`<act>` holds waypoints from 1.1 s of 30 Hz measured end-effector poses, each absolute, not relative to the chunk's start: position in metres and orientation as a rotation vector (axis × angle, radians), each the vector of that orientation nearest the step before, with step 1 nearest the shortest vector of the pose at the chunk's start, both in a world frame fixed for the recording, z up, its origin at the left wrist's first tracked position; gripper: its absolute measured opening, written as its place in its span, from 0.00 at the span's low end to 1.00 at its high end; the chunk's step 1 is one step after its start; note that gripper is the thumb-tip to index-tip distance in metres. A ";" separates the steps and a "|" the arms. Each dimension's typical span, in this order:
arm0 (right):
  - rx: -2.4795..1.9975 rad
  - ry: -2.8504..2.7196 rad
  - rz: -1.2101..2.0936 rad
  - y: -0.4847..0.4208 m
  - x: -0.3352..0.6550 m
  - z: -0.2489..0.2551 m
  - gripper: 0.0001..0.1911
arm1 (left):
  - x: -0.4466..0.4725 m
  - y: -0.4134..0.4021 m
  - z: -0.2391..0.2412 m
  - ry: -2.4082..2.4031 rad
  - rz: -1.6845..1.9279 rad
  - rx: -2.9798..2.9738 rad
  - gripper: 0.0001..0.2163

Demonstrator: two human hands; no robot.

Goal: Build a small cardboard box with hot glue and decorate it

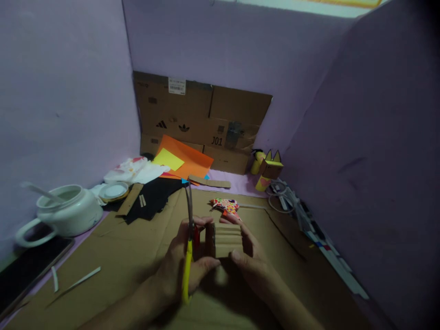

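My left hand is closed around a pair of scissors with a yellow handle; the dark blades point up and away from me. Its fingers and thumb also reach the left side of a small folded cardboard piece with ridges across its face. My right hand grips that piece from the right, thumb at the lower front and fingers behind. Something red shows beside the scissors, partly hidden by my fingers. Just beyond my hands lies a hot glue gun with a colourful pattern.
Cardboard covers the work surface. A white pot and a dark phone-like slab sit left. Orange paper, black sheet and a cardboard strip lie behind. A yellow-and-brown figure and cables stand right.
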State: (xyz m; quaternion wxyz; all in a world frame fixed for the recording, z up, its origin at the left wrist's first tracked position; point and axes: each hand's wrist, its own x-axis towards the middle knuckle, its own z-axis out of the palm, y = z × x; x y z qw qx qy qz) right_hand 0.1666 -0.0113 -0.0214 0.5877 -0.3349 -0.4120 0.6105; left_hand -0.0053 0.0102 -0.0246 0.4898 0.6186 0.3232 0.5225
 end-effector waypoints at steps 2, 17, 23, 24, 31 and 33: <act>-0.766 -0.926 1.450 -0.010 0.166 -0.022 0.36 | -0.006 0.011 -0.023 0.787 1.261 1.522 0.26; -0.816 -1.044 1.464 -0.015 0.161 -0.014 0.33 | -0.001 0.007 -0.006 0.833 1.092 1.230 0.19; -0.746 -0.936 1.485 -0.018 0.156 -0.013 0.37 | 0.000 0.006 -0.006 0.817 1.039 1.210 0.18; -0.746 -0.927 1.478 -0.018 0.156 -0.013 0.37 | 0.000 0.006 -0.006 0.812 1.044 1.207 0.19; -0.756 -0.855 1.507 -0.019 0.157 -0.013 0.42 | -0.001 0.007 -0.008 0.833 1.044 1.254 0.19; -0.751 -0.846 1.509 -0.018 0.157 -0.013 0.41 | -0.002 0.007 -0.008 0.829 1.038 1.258 0.18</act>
